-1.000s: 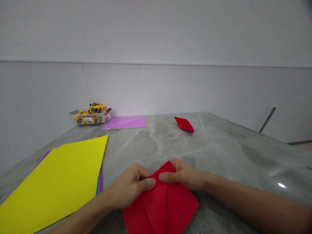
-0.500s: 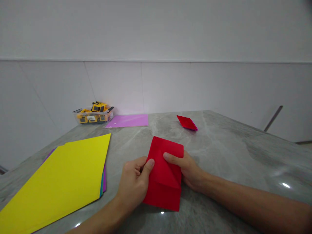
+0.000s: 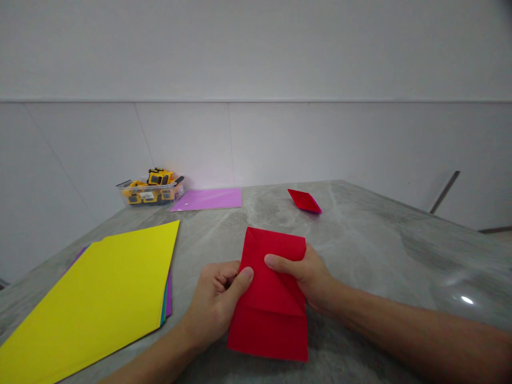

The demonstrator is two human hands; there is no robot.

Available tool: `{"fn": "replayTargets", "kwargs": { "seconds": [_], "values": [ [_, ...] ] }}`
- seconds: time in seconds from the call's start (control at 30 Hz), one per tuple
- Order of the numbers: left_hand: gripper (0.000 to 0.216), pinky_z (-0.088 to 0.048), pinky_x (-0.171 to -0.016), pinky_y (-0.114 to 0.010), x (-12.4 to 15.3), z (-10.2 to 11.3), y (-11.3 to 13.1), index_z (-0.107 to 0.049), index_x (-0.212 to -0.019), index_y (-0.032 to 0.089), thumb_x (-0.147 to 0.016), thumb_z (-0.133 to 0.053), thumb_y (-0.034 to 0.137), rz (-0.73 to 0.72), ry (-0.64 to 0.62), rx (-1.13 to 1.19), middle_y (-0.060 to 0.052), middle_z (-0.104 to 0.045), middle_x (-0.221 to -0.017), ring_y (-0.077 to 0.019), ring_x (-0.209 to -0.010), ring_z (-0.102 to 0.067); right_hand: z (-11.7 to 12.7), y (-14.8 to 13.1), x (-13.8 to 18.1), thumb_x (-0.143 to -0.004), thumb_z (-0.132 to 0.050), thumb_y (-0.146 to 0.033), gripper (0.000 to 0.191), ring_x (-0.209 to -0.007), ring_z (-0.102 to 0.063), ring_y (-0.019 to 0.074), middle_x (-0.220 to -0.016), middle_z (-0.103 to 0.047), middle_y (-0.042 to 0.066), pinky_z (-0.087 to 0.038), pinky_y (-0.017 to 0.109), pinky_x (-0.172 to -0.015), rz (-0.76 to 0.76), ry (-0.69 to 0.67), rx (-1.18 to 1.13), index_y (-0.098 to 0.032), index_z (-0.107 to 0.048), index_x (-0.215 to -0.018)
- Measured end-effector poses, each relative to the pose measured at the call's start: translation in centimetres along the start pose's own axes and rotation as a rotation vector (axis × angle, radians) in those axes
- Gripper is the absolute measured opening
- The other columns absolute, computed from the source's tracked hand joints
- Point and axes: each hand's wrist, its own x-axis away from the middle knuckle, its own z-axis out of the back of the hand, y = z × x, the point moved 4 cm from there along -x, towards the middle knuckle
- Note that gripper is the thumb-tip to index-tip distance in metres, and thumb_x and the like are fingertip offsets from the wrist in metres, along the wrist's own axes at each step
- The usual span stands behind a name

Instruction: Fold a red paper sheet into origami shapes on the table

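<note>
A folded sheet of red paper [image 3: 272, 330] is held between my two hands above the grey table, with creases running across its face. My left hand [image 3: 218, 301] pinches its left edge, thumb on top and the other fingers curled at the side. On the right edge, my right hand [image 3: 308, 274] grips it with the thumb lying across the front; its other fingers are hidden behind the paper. Farther back lies a red folded paper piece [image 3: 304, 201] with a pink edge showing.
At the left is a stack of coloured paper [image 3: 108, 288], yellow on top, with teal and purple edges below. A pink-purple pack of sheets [image 3: 210, 199] lies near the wall. Beside it stands a clear plastic box [image 3: 150, 194] of yellow toy vehicles. The marbled table [image 3: 384, 250] extends right.
The red paper has turned flatter toward me, and its lower end has come nearer and spread wider. Both hands keep hold of its edges. The view has shifted slightly.
</note>
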Motion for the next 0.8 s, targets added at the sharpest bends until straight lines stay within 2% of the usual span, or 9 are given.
{"fn": "replayTargets", "kwargs": {
  "seconds": [0.17, 0.3, 0.53, 0.67, 0.8],
  "values": [
    [0.049, -0.031, -0.046, -0.021, -0.3, 0.1, -0.2, -0.062, -0.058, 0.012, -0.074, -0.064, 0.058, 0.055, -0.056, -0.044, -0.004, -0.058, -0.055, -0.0112, -0.049, -0.046, -0.6, 0.0, 0.4, -0.059, -0.084, -0.033, 0.033, -0.063, -0.062, 0.0155, -0.073, -0.068, 0.003, -0.052, 0.03, -0.062, -0.018, -0.082, 0.096, -0.013, -0.066, -0.078],
    [0.046, -0.034, -0.046, -0.021, -0.5, 0.1, -0.1, -0.064, -0.064, 0.012, -0.076, -0.062, 0.057, 0.115, -0.043, -0.002, -0.004, -0.063, -0.058, -0.0121, -0.049, -0.051, -1.4, 0.6, 0.7, -0.061, -0.082, -0.033, 0.028, -0.058, -0.058, 0.0125, -0.066, -0.065, 0.001, -0.049, 0.025, -0.056, -0.071, -0.177, 0.195, -0.013, -0.065, -0.072],
    [0.038, -0.038, -0.044, -0.02, 0.0, 0.6, 0.1, -0.064, -0.066, 0.012, -0.076, -0.067, 0.048, 0.07, 0.041, 0.088, -0.004, -0.064, -0.058, -0.0125, -0.047, -0.055, -2.0, 0.9, 0.6, -0.062, -0.081, -0.028, 0.035, -0.07, -0.064, 0.0156, -0.08, -0.069, 0.005, -0.052, 0.029, -0.067, -0.144, -0.299, 0.113, -0.012, -0.066, -0.089],
    [0.036, -0.043, -0.046, -0.022, -0.2, 0.8, -0.4, -0.064, -0.068, 0.012, -0.076, -0.068, 0.047, 0.102, 0.081, 0.168, -0.004, -0.064, -0.058, -0.0145, -0.049, -0.058, -1.8, 0.7, 0.5, -0.065, -0.08, -0.03, 0.032, -0.067, -0.063, 0.0145, -0.08, -0.069, 0.004, -0.051, 0.028, -0.064, -0.08, -0.255, 0.145, -0.013, -0.066, -0.088],
    [0.036, -0.04, -0.044, -0.02, -0.5, 1.2, -0.6, -0.063, -0.067, 0.012, -0.077, -0.068, 0.046, 0.088, 0.108, 0.123, -0.003, -0.063, -0.057, -0.0136, -0.049, -0.057, -1.9, 1.1, 0.4, -0.067, -0.078, -0.03, 0.036, -0.076, -0.066, 0.0172, -0.084, -0.07, 0.005, -0.053, 0.032, -0.072, -0.093, -0.33, 0.129, -0.015, -0.065, -0.096]
  ]
}}
